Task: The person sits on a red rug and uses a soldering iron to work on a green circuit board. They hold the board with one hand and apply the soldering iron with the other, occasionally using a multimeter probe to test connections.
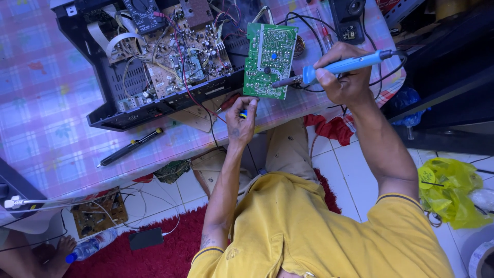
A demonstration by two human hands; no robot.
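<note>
The circuit board (269, 61) is green with pale silver tracks and one blue dot, and the soldering iron (343, 66) against it has a light blue handle with a black cord. The tablecloth (41, 103) is a pink, white and pale blue check, the open device (154, 56) on it has a black case with tan boards and red and white wires, and the screwdriver (131, 146) is black. The shirt (309, 226) is mustard yellow with dark trim, the rug (170, 252) is deep red, the floor tiles (345, 164) are white, and the plastic bag (453, 190) is bright yellow-green.

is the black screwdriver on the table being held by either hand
No, the black screwdriver lies alone on the checked tablecloth, apart from both hands.
</note>
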